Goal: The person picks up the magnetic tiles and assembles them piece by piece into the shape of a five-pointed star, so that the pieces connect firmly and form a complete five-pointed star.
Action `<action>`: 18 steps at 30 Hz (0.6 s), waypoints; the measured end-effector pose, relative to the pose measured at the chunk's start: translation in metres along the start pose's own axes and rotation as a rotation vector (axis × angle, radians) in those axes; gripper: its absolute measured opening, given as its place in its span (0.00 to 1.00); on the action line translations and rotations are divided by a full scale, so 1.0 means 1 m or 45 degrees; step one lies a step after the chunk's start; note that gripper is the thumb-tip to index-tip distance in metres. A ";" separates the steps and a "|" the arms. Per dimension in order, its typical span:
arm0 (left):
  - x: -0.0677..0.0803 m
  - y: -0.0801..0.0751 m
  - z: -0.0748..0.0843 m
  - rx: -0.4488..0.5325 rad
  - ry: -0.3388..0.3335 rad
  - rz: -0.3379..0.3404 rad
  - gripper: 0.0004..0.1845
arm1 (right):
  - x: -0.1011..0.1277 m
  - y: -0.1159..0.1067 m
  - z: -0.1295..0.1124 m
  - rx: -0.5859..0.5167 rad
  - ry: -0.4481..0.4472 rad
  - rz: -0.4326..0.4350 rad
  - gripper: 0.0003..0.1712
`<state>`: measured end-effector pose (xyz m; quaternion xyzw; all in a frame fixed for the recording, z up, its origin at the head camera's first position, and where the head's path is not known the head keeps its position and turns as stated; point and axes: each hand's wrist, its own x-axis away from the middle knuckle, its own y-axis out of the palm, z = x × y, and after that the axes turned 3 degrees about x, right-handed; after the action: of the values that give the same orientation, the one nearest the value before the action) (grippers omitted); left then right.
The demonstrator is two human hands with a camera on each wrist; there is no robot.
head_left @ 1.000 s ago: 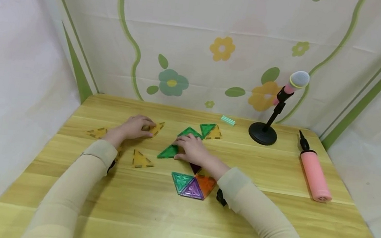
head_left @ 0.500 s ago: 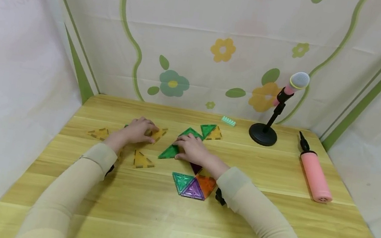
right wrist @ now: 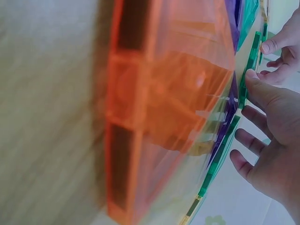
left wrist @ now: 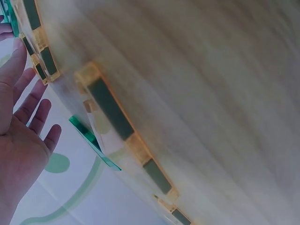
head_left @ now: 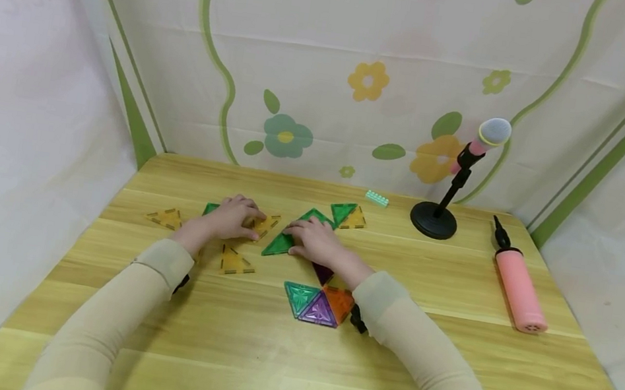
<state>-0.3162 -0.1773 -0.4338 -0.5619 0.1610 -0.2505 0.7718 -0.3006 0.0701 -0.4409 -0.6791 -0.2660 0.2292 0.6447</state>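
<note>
My left hand (head_left: 232,218) holds a yellow triangular magnetic tile (head_left: 267,225) between thumb and index finger, left of a green tile group. In the left wrist view its other fingers (left wrist: 37,115) are spread loosely. My right hand (head_left: 319,244) rests on the green magnetic tiles (head_left: 276,246), covering part of them; its thumb touches a green edge (right wrist: 243,89) in the right wrist view. A dark purple tile (head_left: 323,274) shows below that hand. Nearer lie joined teal (head_left: 300,297), purple (head_left: 319,311) and orange (head_left: 338,302) triangles.
Loose yellow triangles (head_left: 236,261) lie around the left forearm, with a green piece (head_left: 211,208) behind the left hand. A green-and-yellow pair (head_left: 342,213) sits behind the group. Farther off are a mint brick (head_left: 377,198), a microphone stand (head_left: 433,220) and a pink hand pump (head_left: 521,292).
My left hand has slid the yellow triangle right and slightly nearer, toward the green tiles. A green piece behind that hand has come into view. My right hand stays on the green tiles.
</note>
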 end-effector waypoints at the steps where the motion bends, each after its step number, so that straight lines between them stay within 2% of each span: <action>1: 0.000 0.000 0.001 0.004 0.003 0.000 0.30 | 0.000 0.000 0.000 -0.003 0.004 -0.004 0.28; 6: 0.000 -0.001 0.006 0.015 0.005 -0.002 0.29 | -0.004 -0.002 0.000 -0.002 0.030 -0.014 0.28; 11: -0.004 0.000 0.012 0.034 0.045 -0.008 0.29 | -0.007 -0.003 0.000 0.014 0.048 -0.015 0.28; 18: -0.004 0.004 0.014 0.038 0.032 -0.010 0.29 | -0.009 -0.002 -0.002 0.031 0.068 -0.022 0.28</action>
<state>-0.3114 -0.1634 -0.4329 -0.5477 0.1646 -0.2629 0.7770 -0.3063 0.0632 -0.4395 -0.6746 -0.2516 0.2087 0.6618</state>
